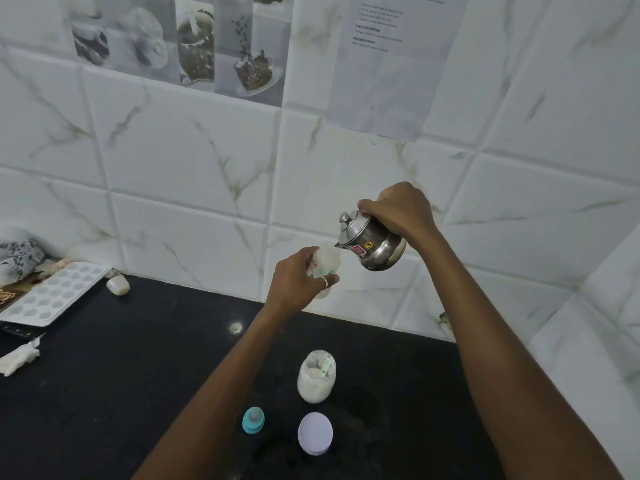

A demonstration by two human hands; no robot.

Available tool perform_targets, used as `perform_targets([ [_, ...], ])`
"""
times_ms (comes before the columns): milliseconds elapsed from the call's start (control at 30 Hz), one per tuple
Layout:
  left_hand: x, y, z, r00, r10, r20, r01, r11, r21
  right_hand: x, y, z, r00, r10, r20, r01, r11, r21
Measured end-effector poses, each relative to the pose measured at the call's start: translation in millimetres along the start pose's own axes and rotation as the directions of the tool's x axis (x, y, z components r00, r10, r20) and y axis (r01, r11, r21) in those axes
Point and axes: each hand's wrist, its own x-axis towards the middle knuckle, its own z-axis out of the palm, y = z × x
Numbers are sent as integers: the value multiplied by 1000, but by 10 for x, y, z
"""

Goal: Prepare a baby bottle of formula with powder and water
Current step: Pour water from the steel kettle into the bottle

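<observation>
The left hand (pixel 298 280) is wrapped around a small translucent plastic baby bottle (pixel 325 263), held above the black stone counter (pixel 121 393). The right hand (pixel 401 211) grips a tilted steel kettle (pixel 372 242), spout at the bottle's mouth. A glass jar of white powder (pixel 317 375), white lid (pixel 315 433) and teal teat cap (pixel 253 420) sit below.

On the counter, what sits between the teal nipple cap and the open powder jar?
Nothing: in the head view, only bare black counter separates the teal nipple cap from the powder jar.
</observation>
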Motion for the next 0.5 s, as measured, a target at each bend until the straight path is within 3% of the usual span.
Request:
perform_targets([
  [100,23,9,5,1000,-2,-1,2,1000,-1,-100,192,50,992,125,-4,-119,949,293],
  [200,38,8,28,1000,8,6,-8,1000,5,-237,377,137,969,246,34,-225,811,540],
  [500,-67,-81,144,1000,-29,11,29,999,-20,-686,1003,423,845,521,116,-401,475,783],
])
